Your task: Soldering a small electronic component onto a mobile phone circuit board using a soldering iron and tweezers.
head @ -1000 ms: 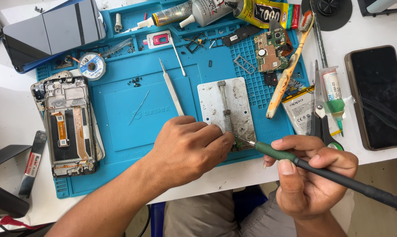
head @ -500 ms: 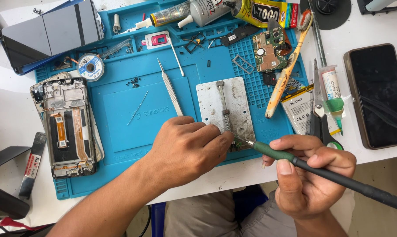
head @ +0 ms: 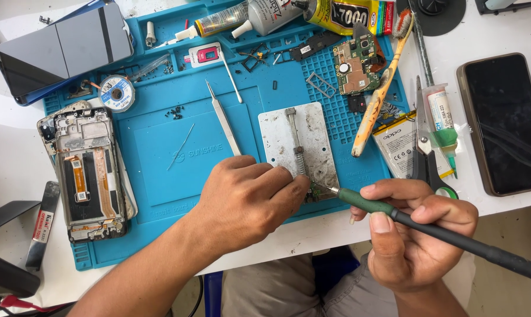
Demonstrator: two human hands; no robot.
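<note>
My left hand (head: 250, 199) rests curled on the blue work mat (head: 159, 152), its fingertips pressing something small against the lower edge of a worn metal board holder (head: 300, 144); what the fingers pinch is hidden. My right hand (head: 418, 235) grips a soldering iron (head: 430, 229) with a green and black handle. The iron's tip meets a small green board piece (head: 318, 191) right beside my left fingertips. Metal tweezers (head: 224, 120) lie just above my left hand.
An opened phone frame (head: 89, 173) lies at the mat's left, a solder wick spool (head: 117, 92) above it. Glue tubes (head: 265, 14), a circuit board (head: 356, 64), a toothbrush (head: 383, 88), scissors (head: 424, 147), a battery (head: 397, 144) and a dark phone (head: 506, 123) crowd the right.
</note>
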